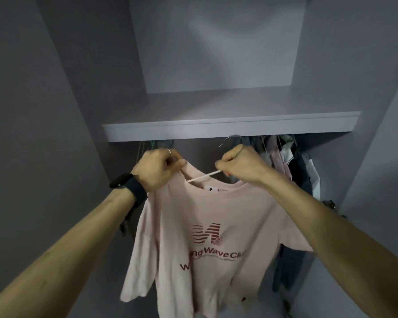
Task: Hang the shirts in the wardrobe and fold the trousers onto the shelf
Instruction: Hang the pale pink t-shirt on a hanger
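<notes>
A pale pink T-shirt point(200, 244) with a red printed logo hangs in front of the open wardrobe, just below the shelf. My left hand point(157, 172) grips its left shoulder at the collar. My right hand point(240, 165) grips the white hanger point(205, 176), whose bar slants down into the neck opening. The hanger's metal hook point(228, 140) rises above my right hand toward the shelf's underside. The rail itself is hidden behind the shelf edge.
A grey shelf point(230, 128) spans the wardrobe above my hands. Several dark and light garments point(290, 166) hang at the right under the shelf. Grey wardrobe walls close in on both sides. A black watch sits on my left wrist.
</notes>
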